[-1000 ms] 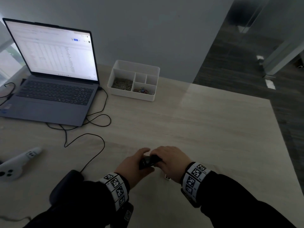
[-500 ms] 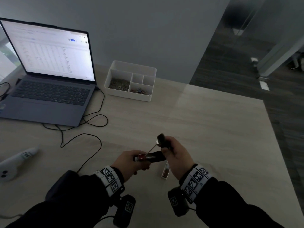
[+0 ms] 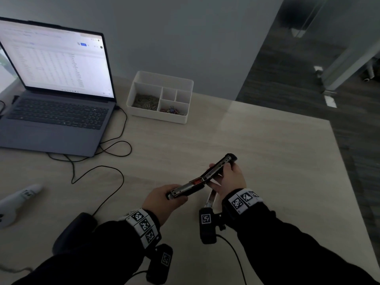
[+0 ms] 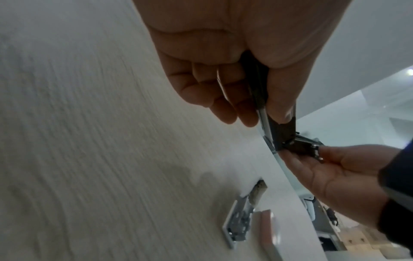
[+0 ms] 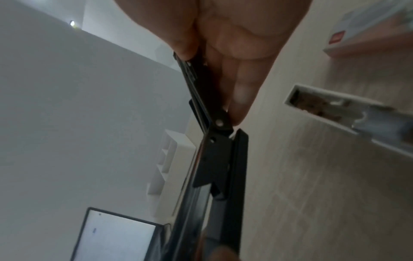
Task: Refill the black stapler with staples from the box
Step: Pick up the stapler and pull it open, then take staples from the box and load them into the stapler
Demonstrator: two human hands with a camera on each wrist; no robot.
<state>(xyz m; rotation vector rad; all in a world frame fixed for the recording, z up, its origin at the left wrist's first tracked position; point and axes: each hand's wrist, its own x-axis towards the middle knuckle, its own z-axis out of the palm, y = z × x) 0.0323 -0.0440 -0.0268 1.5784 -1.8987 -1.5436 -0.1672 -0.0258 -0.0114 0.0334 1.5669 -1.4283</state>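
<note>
Stapler swung open, held in both hands above the desk
Box (image 3: 210, 199) lies on the desk just under the right hand (image 3: 230, 179); left hand (image 3: 162, 199) grips the stapler (image 3: 202, 178) base, right grips the lid, long axis running near-left to far-right, channel up

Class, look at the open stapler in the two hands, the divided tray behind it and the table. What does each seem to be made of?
Stapler: matt black body, plastic or painted metal, around a shiny, probably steel inner channel.
Tray: smooth, evenly white walls, probably plastic.
Table: pale matt surface with wood grain, wood or laminate; the pictures cannot settle which.
</note>
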